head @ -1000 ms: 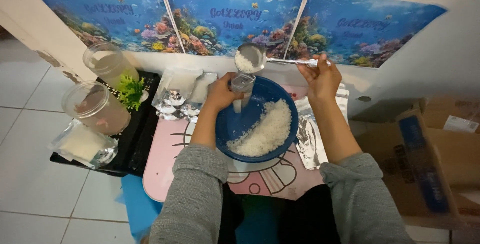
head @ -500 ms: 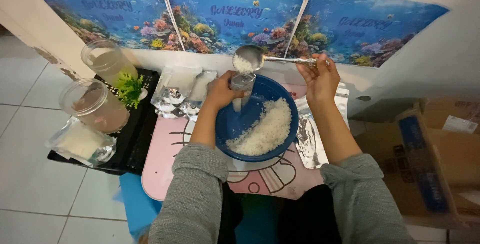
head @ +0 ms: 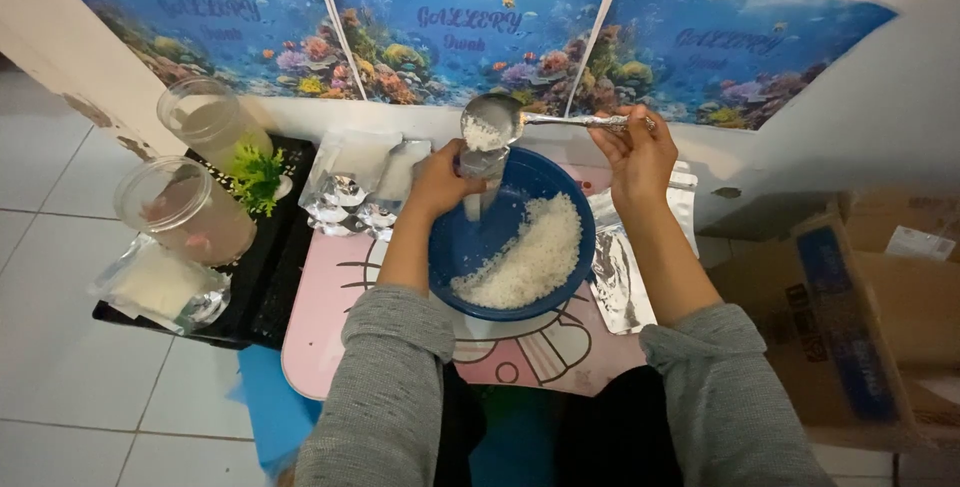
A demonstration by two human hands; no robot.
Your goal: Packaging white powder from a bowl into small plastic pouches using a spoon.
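Metal spoon [head: 497,123] pinched in closed right hand [head: 630,147]; left hand [head: 440,179] gripping small pouch [head: 482,169] over blue bowl [head: 455,247].

Rice [head: 530,257] lies in the bowl [head: 455,247] on the table [head: 330,307]; jars [head: 185,207], seemingly lidded, stand left.

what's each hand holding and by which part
The right hand grips a metal spoon by the handle's end; the left hand holds a small clear pouch by its side, over the blue bowl.

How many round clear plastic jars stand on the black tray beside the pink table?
2. One clear jar stands at the tray's far end by the wall; the other jar stands nearer, beside the green plant. None seems hidden.
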